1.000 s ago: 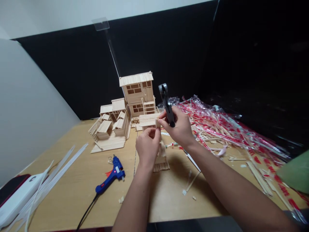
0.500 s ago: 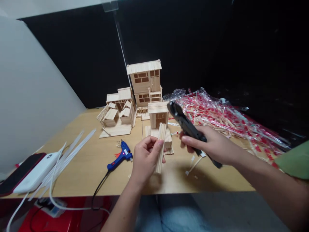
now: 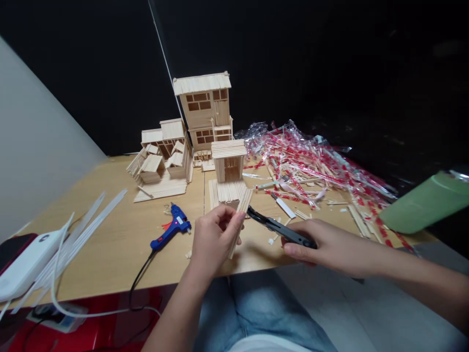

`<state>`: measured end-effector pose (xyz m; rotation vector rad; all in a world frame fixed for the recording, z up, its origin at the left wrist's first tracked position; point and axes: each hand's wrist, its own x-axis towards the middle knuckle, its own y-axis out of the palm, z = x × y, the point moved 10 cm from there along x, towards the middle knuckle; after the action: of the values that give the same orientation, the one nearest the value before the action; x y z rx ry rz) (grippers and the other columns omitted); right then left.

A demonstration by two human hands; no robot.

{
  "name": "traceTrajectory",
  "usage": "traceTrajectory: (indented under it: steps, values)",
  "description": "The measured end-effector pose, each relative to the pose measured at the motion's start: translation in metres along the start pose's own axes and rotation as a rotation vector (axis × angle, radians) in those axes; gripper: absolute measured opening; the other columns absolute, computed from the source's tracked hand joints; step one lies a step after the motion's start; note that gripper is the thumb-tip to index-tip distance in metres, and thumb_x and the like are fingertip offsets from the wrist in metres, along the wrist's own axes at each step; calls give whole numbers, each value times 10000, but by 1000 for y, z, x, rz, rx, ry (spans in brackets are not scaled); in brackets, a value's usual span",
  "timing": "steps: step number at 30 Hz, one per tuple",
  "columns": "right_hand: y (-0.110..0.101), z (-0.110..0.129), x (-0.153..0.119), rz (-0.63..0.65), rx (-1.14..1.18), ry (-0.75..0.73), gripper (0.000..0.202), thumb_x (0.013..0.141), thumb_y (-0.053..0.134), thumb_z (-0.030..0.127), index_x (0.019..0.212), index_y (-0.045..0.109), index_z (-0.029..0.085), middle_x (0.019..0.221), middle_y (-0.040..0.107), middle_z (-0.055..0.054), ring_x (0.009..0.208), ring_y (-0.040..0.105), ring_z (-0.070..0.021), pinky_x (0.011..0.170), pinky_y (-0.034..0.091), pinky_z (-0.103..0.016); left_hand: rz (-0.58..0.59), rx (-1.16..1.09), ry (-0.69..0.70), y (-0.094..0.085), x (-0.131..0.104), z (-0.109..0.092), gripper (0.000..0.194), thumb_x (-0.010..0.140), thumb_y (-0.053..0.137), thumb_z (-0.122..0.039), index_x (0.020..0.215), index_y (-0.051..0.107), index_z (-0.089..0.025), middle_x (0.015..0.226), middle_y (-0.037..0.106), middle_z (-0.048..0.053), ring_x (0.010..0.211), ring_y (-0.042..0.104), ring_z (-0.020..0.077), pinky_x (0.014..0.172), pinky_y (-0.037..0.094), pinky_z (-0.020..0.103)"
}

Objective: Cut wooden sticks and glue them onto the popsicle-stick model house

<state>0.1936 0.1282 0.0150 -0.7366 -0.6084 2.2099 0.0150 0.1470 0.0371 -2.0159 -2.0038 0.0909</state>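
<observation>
Left hand: the left hand (image 3: 216, 237) is clamped, thumb and fingers pinching a small bundle of slim, pale wooden sticks (image 3: 246, 199).
Right hand: the right hand (image 3: 326, 242) is wrapped round the handles of a black plier-like tool (image 3: 280, 230); hands apart from each other.
Sticks: slanted, upper ends leaning right, above the front of the light-brown wooden table (image 3: 113, 239).
Tool tip: right beside the sticks (touching or not, cannot tell).
Behind the hands: small pale-wood model house with a ridged stick roof (image 3: 229, 148); farther back, a tall pale-wood model house with brown windows (image 3: 202, 84).
Left of those: low pale-wood courtyard model (image 3: 164, 190).
Glue gun: blue plastic glue gun with a black cord (image 3: 170, 230), lying left of the left hand.
Right side: heaped wooden sticks in clear-and-red plastic wrapping (image 3: 300, 156), white-handled knife (image 3: 284, 206) in front, pale green cylinder (image 3: 421, 203) tilted at the edge.
Far left: long translucent white strips (image 3: 82, 220) near a white rectangular box (image 3: 31, 266).
</observation>
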Motion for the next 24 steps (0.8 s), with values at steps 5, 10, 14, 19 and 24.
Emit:
traceTrajectory:
  steps: [5,10,14,19,24]
  values:
    - [-2,-1,3,11,-55,13,485,886,515,649,797,564,175,682,510,15,616,436,-140,536,274,-262,18,21,-20,3,0,7,295,867,633,-435,764,611,-159,627,657,1,462,627,112,432,486,178]
    - [-3,-6,9,26,-71,20,521,874,496,688,789,558,177,696,497,13,633,427,-142,548,280,-269,16,91,-17,3,3,8,292,869,633,-425,742,610,-163,608,664,-3,451,621,106,441,467,173]
    - [-4,-11,13,29,-98,33,550,871,469,713,769,547,178,689,506,6,629,433,-144,550,285,-273,14,171,7,4,6,8,292,885,614,-418,737,612,-166,586,657,-10,443,616,98,457,449,169]
    - [-6,-15,18,26,-129,52,551,869,467,718,748,530,184,668,515,3,617,444,-147,551,294,-273,-6,305,49,5,7,7,290,903,588,-410,739,616,-173,561,656,-9,441,603,99,471,428,176]
    - [-8,-18,19,29,-129,53,544,868,487,704,801,588,174,703,565,-20,634,484,-163,555,308,-276,0,339,66,6,9,8,299,908,580,-416,730,612,-178,550,656,-4,442,583,103,472,418,183]
